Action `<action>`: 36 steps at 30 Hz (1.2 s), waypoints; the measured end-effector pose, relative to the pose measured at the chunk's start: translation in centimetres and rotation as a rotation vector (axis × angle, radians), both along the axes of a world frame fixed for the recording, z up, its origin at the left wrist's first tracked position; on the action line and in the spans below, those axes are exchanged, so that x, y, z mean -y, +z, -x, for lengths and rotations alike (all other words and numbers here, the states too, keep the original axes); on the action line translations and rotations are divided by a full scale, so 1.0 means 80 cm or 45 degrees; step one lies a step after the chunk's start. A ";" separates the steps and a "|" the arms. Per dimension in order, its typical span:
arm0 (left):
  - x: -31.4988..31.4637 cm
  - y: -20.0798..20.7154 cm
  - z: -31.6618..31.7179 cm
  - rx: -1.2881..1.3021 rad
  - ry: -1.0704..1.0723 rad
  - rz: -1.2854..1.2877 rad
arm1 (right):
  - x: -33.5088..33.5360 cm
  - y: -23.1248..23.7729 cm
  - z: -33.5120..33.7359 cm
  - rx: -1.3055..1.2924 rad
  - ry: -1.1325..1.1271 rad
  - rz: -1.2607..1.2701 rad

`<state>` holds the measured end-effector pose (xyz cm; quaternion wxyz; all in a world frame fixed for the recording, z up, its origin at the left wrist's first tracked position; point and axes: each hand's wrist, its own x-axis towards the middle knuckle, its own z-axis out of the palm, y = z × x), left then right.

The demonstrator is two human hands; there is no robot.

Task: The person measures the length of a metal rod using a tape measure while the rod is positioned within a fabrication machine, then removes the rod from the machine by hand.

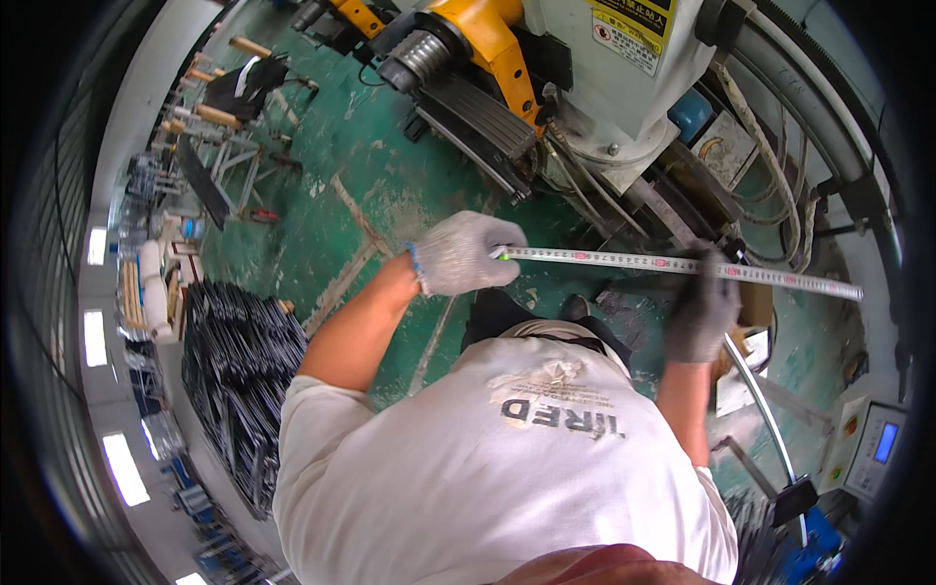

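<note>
A tape measure is drawn out in front of my body, its pale marked blade (614, 259) running from left to right. My left hand (468, 255), in a light grey knit glove, is closed at the blade's left end. A small bit of bright green shows at its fingers; the rest of what lies inside the fist is hidden. My right hand (702, 312), in a darker glove and blurred, grips the blade farther right. Beyond that hand the blade sticks out toward the right and dips slightly.
A grey machine column (624, 78) with a yellow arm (492, 49) stands ahead. Cables (770, 166) hang at its right. A control box (871, 448) with a lit screen is at the lower right. Dark metal parts (239, 380) are stacked at left on the green floor (322, 127).
</note>
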<state>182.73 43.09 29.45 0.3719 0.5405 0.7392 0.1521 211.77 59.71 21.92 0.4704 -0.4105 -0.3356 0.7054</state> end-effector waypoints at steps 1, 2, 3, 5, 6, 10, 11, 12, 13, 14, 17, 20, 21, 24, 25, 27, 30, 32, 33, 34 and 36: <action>-0.018 0.000 0.016 0.008 -0.062 0.002 | 0.026 -0.005 0.025 0.039 0.047 0.035; -0.032 -0.003 0.031 0.017 -0.123 0.008 | 0.043 -0.011 0.039 0.088 0.035 0.046; -0.042 -0.008 0.047 0.023 -0.186 0.004 | 0.057 -0.020 0.054 0.135 0.023 0.048; -0.062 -0.020 0.083 0.073 -0.281 -0.042 | 0.065 -0.023 0.066 0.097 -0.280 0.027; -0.065 -0.019 0.101 0.078 -0.306 -0.063 | 0.064 -0.023 0.066 0.064 -0.416 0.011; -0.078 -0.035 0.203 0.098 -0.438 -0.213 | 0.073 -0.037 0.026 0.064 -0.910 0.078; -0.078 -0.028 0.224 0.073 -0.433 -0.159 | 0.078 -0.035 0.017 0.009 -1.063 0.085; -0.076 -0.016 0.247 0.028 -0.410 -0.149 | 0.084 -0.041 0.003 -0.001 -1.115 0.070; -0.071 -0.014 0.277 -0.063 -0.405 -0.205 | 0.099 -0.055 -0.015 0.003 -1.179 0.065; -0.061 -0.024 0.309 -0.024 -0.314 -0.213 | 0.104 -0.054 -0.019 -0.017 -1.273 0.067; -0.048 -0.021 0.376 -0.069 -0.280 -0.181 | 0.106 -0.054 -0.030 -0.084 -1.540 0.138; -0.041 -0.033 0.414 0.084 -0.111 -0.308 | 0.118 -0.091 -0.097 -0.105 -1.573 0.158; -0.041 -0.034 0.421 0.086 -0.108 -0.342 | 0.123 -0.092 -0.108 -0.113 -1.593 0.185; -0.035 -0.047 0.425 0.096 -0.126 -0.431 | 0.121 -0.093 -0.093 -0.105 -1.657 0.184; -0.033 -0.048 0.421 0.098 -0.120 -0.422 | 0.120 -0.093 -0.074 -0.106 -1.664 0.152; -0.031 -0.048 0.406 0.104 -0.100 -0.407 | 0.131 -0.097 -0.014 -0.148 -1.519 0.018; -0.040 -0.038 0.392 0.077 -0.178 -0.241 | 0.136 -0.081 0.069 0.035 -1.486 -0.022; -0.042 -0.041 0.390 0.113 -0.198 -0.244 | 0.135 -0.074 0.081 -0.075 -1.440 0.019; -0.043 -0.043 0.390 0.129 -0.212 -0.243 | 0.133 -0.083 0.070 -0.107 -1.458 0.010; -0.045 -0.048 0.389 0.112 -0.199 -0.284 | 0.124 -0.097 0.042 -0.136 -1.477 -0.008; -0.046 -0.064 0.395 0.078 -0.171 -0.361 | 0.114 -0.125 -0.012 -0.184 -1.514 -0.031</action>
